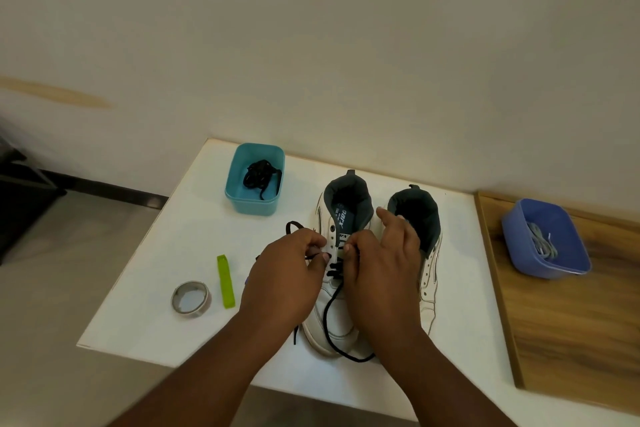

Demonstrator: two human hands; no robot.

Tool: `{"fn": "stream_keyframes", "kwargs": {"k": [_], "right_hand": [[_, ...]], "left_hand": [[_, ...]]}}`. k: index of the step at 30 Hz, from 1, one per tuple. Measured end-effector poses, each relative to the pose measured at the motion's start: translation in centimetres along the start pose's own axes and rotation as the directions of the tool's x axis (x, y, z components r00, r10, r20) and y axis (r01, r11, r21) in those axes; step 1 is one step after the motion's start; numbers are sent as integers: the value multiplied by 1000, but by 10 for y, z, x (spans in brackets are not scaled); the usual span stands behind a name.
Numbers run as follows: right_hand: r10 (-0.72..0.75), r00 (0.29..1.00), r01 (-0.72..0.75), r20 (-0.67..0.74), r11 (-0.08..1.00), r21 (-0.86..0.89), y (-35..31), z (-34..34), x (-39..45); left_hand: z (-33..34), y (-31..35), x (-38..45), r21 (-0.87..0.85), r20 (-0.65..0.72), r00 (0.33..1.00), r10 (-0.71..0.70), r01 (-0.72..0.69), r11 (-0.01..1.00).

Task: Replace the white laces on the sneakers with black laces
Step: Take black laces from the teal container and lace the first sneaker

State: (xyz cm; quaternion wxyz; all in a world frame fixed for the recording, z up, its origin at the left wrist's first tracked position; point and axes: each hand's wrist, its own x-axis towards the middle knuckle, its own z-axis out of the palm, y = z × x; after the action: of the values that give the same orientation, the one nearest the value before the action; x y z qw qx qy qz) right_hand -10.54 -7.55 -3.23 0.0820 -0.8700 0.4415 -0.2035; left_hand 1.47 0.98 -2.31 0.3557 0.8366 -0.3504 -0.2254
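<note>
Two white sneakers stand side by side on the white table [166, 253], heels away from me. The left sneaker [341, 218] is partly laced with a black lace [327, 319]; one end trails over its toe, the other loops out to the left. My left hand [287, 274] pinches the black lace at the left eyelets. My right hand [384, 263] holds the shoe's right eyelet side, fingers curled there, and hides much of the right sneaker [424, 218]. A teal tub [254, 180] holds another black lace [259, 175]. White laces [542, 241] lie in a blue tub [547, 239].
A roll of tape [190, 298] and a green strip [225, 281] lie on the table left of the shoes. The blue tub sits on a wooden surface [568, 322] to the right. A wall runs behind the table; floor lies to the left.
</note>
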Motion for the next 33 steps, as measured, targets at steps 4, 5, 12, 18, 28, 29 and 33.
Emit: {"fn": "stream_keyframes", "kwargs": {"k": [4,5,12,18,28,29,33], "right_hand": [[34,999,-35,19,995,90,-3,7,-1],[40,999,-43,26,993,110,-4,8,-1],[51,993,-70,108,982,176,-6,7,3],[53,987,-84,150,973,213,-6,0,6],[72,991,-95,116,973,212,-6,3,6],[76,992,-97,100,971,218,-6,4,5],[108,992,-120,65,963,241,-9,5,5]], "left_hand": [[1,-4,1,-9,1,1000,5,-5,1000],[1,-4,2,-16,-1,1000,6,-6,1000],[0,-5,6,-44,-24,1000,5,-6,999],[0,-4,7,-39,-17,1000,13,-14,999],[2,-4,8,-63,1,1000,-2,2,998],[2,-4,8,-70,6,1000,-6,6,998],[1,-5,9,-91,17,1000,-3,4,996]]}}
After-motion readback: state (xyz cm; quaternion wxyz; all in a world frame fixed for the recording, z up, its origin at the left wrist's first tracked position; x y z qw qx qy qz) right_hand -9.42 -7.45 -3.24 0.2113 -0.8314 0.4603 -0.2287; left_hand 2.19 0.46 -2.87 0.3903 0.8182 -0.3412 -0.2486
